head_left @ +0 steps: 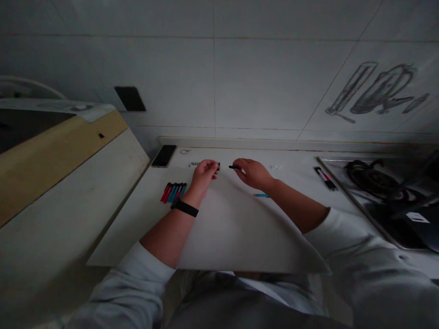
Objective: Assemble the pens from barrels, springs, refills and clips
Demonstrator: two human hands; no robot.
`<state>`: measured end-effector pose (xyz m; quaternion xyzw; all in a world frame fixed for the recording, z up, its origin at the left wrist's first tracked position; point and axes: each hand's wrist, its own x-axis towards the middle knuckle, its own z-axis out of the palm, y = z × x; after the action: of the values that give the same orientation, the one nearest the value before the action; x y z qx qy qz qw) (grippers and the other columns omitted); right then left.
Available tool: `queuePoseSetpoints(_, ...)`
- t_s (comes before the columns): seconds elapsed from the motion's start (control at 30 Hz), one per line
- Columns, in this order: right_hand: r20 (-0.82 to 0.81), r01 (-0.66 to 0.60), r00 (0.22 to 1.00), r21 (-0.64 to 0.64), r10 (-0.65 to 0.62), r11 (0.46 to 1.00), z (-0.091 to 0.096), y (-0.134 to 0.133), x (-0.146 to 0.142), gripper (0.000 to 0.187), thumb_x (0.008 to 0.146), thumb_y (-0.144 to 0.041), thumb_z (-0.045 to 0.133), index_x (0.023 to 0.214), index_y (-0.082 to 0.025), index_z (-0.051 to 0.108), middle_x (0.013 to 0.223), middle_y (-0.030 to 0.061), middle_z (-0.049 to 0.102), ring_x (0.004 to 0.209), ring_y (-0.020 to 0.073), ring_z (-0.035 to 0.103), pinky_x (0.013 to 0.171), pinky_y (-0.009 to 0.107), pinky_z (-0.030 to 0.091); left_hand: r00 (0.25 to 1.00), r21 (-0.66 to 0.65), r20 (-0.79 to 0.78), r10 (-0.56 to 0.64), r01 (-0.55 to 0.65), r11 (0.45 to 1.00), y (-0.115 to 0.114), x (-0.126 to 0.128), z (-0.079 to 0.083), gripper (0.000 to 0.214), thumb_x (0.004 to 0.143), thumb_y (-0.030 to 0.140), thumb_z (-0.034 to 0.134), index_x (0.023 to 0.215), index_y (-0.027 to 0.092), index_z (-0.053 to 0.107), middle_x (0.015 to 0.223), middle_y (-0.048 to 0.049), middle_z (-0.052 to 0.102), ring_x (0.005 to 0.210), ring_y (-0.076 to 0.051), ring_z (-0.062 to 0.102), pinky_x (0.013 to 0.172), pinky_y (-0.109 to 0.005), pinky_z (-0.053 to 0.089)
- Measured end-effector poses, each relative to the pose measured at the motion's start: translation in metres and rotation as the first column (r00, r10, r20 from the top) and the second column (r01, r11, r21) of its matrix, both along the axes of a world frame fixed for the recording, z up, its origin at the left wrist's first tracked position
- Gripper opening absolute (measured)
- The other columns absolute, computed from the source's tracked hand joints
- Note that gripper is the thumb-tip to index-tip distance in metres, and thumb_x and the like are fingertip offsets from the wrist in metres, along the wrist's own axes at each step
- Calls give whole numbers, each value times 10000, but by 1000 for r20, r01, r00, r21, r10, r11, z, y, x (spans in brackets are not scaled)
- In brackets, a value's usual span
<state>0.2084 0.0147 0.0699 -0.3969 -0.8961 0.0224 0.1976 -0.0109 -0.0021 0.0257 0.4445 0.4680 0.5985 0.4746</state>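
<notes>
Head view: our left hand (205, 171) was pinched, thumb against fingers, on a small dark piece (218, 166), mostly covered by the fingertips. Our right hand (252, 172) was likewise closed on a slim black piece (233, 167), its tip pointing toward the left hand. The two pieces stood apart, with bare white tabletop (219, 233) behind the gap.

Just beside the left hand lay a short row of tiny greenish-grey pieces (195, 163), possibly springs; too small to confirm. Nearer us, left of the wrist, six or so slender red and blue pens with black ends (173, 192) lay side by side. A thin bright-blue tube (261, 195) lay beside the right forearm, perhaps partly hidden by it. Beyond the right hand we noted a few small white bits (275, 167), and farther right, red-and-black pens (325, 178) near the metal-edged hob (343, 196). A dark-screened phone (163, 156) lay at the far left.

We judged the step to be handling of pen parts; whether fitting or separating, we could not tell. If fitting, the next move called for steady pinches and ends brought into line.
</notes>
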Motion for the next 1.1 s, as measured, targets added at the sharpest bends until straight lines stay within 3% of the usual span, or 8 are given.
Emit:
queuePoseSetpoints(0.17, -219, 30, 975, -68, -44, 997, -8, -31, 20, 304, 1050, -339, 460, 1214, -200, 675, 1170, 106, 735, 982, 209, 679, 905, 308, 490, 985, 51, -108, -137, 143, 988, -13, 15, 1, 219, 814, 341, 756, 954, 200, 664, 930, -61, 721, 779, -147, 637, 643, -241, 489)
queuePoseSetpoints(0.37, -384, 72, 917, -115, -111, 991, -35, -38, 29, 282, 1015, -307, 514, 1193, -208, 710, 1160, 101, 747, 1038, 217, 699, 933, 324, 523, 947, 83, -238, -214, 239, 967, -20, 23, -2, 180, 801, 290, 766, 928, 184, 695, 900, -63, 713, 795, -153, 638, 675, -256, 486)
queuePoseSetpoints(0.53, -393, 46, 916, -110, -86, 993, -45, -37, 35, 295, 1015, -300, 505, 1207, -217, 713, 1170, 98, 748, 1059, 221, 702, 964, 338, 522, 918, 102, -335, -212, 259, 961, -22, 23, -1, 139, 811, 257, 769, 919, 188, 713, 917, -66, 727, 847, -161, 661, 801, -300, 510)
queuePoseSetpoints(0.83, -401, 24, 914, -102, -63, 995, -47, -41, 35, 287, 1018, -309, 518, 1199, -227, 725, 1145, 82, 762, 1039, 220, 709, 957, 349, 534, 900, 102, -377, -219, 276, 956, -23, 24, -6, 163, 835, 299, 769, 947, 185, 736, 921, -67, 744, 842, -168, 678, 813, -312, 529)
queuePoseSetpoints(1.1, -442, -3, 897, 29, 16, 1000, -54, -38, 35, 214, 1006, -284, 574, 1132, -235, 740, 1076, 65, 775, 976, 226, 724, 900, 353, 555, 847, 116, -510, -151, 242, 963, -25, 24, -2, 123, 885, 294, 716, 942, 188, 743, 923, -49, 763, 848, -173, 691, 823, -321, 538)
